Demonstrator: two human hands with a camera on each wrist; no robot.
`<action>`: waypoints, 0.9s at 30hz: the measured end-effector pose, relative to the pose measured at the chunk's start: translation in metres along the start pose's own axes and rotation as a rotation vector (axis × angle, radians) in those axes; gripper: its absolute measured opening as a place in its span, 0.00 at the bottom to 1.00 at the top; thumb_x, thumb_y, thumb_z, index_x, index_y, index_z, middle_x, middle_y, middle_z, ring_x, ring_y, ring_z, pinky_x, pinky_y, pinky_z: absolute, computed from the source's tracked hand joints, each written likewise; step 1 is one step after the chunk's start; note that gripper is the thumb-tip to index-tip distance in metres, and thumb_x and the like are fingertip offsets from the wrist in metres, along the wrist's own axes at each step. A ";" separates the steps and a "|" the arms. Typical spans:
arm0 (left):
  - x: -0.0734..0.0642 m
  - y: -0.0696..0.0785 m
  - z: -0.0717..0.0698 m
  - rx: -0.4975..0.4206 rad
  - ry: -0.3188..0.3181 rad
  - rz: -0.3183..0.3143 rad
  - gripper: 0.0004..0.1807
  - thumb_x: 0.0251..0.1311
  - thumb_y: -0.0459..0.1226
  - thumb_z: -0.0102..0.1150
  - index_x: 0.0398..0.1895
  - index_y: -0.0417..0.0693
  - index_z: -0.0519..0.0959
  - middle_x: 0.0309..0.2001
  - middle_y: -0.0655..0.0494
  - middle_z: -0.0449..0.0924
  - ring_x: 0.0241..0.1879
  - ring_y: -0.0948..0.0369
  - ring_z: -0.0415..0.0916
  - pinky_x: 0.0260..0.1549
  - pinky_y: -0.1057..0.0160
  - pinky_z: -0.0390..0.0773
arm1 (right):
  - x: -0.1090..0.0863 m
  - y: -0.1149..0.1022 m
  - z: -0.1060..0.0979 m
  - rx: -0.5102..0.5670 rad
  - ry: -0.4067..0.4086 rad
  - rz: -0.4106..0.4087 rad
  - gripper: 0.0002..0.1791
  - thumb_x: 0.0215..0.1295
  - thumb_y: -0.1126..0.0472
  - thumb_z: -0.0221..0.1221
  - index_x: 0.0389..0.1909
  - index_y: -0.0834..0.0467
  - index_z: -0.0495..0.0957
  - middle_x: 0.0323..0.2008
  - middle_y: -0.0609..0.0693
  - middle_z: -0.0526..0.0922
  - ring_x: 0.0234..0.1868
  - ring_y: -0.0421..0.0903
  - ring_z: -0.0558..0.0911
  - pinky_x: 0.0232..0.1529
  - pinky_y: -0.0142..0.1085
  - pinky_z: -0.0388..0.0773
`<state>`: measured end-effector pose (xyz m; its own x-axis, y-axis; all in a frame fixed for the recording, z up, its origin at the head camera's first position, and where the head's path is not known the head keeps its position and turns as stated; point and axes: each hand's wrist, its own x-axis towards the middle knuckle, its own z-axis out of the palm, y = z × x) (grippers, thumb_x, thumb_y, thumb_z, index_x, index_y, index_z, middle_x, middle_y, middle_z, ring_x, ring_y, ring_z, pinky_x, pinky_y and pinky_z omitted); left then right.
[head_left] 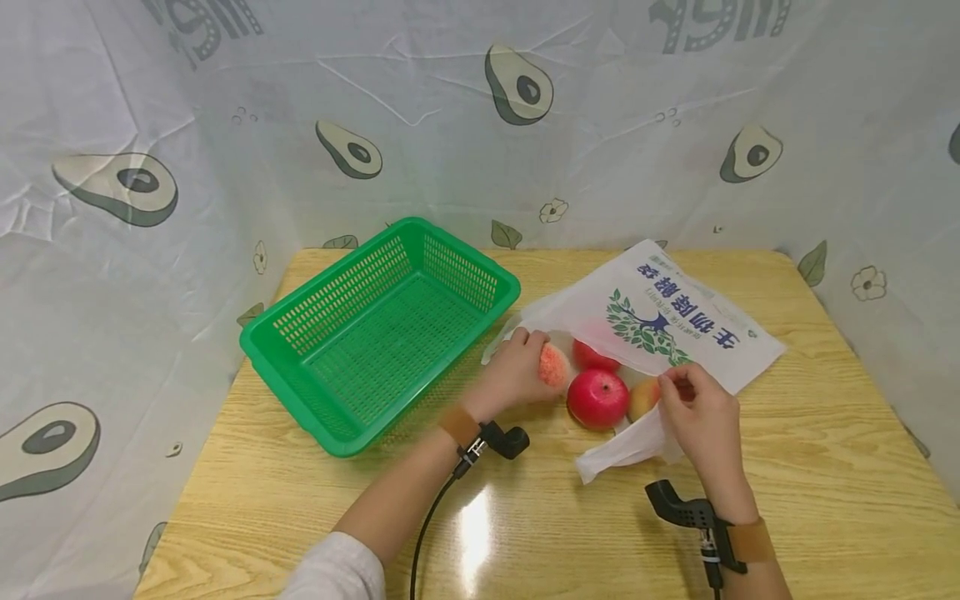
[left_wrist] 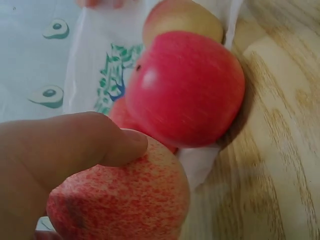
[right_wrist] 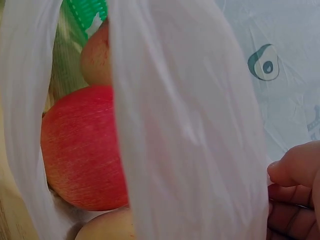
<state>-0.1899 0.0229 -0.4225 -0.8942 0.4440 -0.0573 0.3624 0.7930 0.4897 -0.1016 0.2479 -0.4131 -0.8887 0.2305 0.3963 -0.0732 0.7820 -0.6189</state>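
My left hand (head_left: 513,377) grips a red-speckled peach (head_left: 553,365) at the left side of the bag's mouth; its thumb lies over the top of the peach in the left wrist view. Beside it sits a glossy red apple (head_left: 597,399). Another red apple (head_left: 591,356) lies behind, partly under the white plastic bag (head_left: 720,321). A yellowish peach (head_left: 642,400) rests right of the front apple, partly covered by bag film. With thumb and fingers my right hand (head_left: 701,417) pinches the bag's edge, holding the film up beside the fruit.
A green plastic basket (head_left: 288,402) with slotted walls stands on the left of the wooden table (head_left: 555,533), with no fruit in it. Avocado-patterned sheeting (head_left: 420,100) hangs behind and at both sides. A black cable (head_left: 423,525) trails from the left wrist camera.
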 end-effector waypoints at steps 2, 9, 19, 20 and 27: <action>0.004 -0.001 0.004 -0.009 0.013 -0.012 0.40 0.45 0.53 0.70 0.60 0.46 0.68 0.50 0.48 0.69 0.45 0.52 0.71 0.40 0.58 0.77 | -0.001 0.001 0.000 -0.003 0.001 0.003 0.04 0.61 0.69 0.60 0.33 0.67 0.77 0.28 0.61 0.81 0.30 0.52 0.77 0.30 0.14 0.62; 0.015 -0.002 0.018 0.000 0.092 -0.048 0.39 0.49 0.53 0.67 0.62 0.47 0.67 0.51 0.47 0.68 0.47 0.52 0.70 0.41 0.59 0.78 | -0.001 0.001 0.001 -0.005 -0.014 0.000 0.03 0.61 0.69 0.60 0.33 0.67 0.77 0.28 0.61 0.81 0.30 0.52 0.77 0.30 0.14 0.63; 0.036 0.004 0.037 0.162 0.322 -0.053 0.36 0.50 0.51 0.66 0.60 0.47 0.67 0.49 0.48 0.67 0.47 0.53 0.69 0.41 0.63 0.78 | 0.003 -0.002 0.003 -0.008 -0.031 -0.004 0.04 0.61 0.68 0.60 0.33 0.66 0.77 0.28 0.60 0.81 0.30 0.52 0.77 0.30 0.15 0.64; 0.038 0.004 0.038 0.176 0.330 -0.057 0.36 0.50 0.51 0.67 0.60 0.47 0.67 0.50 0.48 0.66 0.47 0.53 0.69 0.41 0.63 0.77 | 0.003 -0.002 0.003 -0.007 -0.033 -0.005 0.04 0.61 0.68 0.60 0.33 0.66 0.77 0.28 0.61 0.81 0.30 0.52 0.77 0.30 0.15 0.64; 0.046 0.005 0.045 0.232 0.344 -0.081 0.37 0.51 0.52 0.67 0.60 0.46 0.65 0.54 0.47 0.66 0.49 0.53 0.70 0.42 0.63 0.79 | 0.003 -0.002 0.003 -0.023 -0.048 0.010 0.05 0.62 0.67 0.60 0.34 0.66 0.77 0.29 0.61 0.81 0.30 0.53 0.77 0.30 0.17 0.65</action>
<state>-0.2171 0.0659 -0.4617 -0.9435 0.2424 0.2258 0.3019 0.9099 0.2846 -0.1059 0.2453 -0.4124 -0.9099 0.2107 0.3573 -0.0547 0.7928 -0.6070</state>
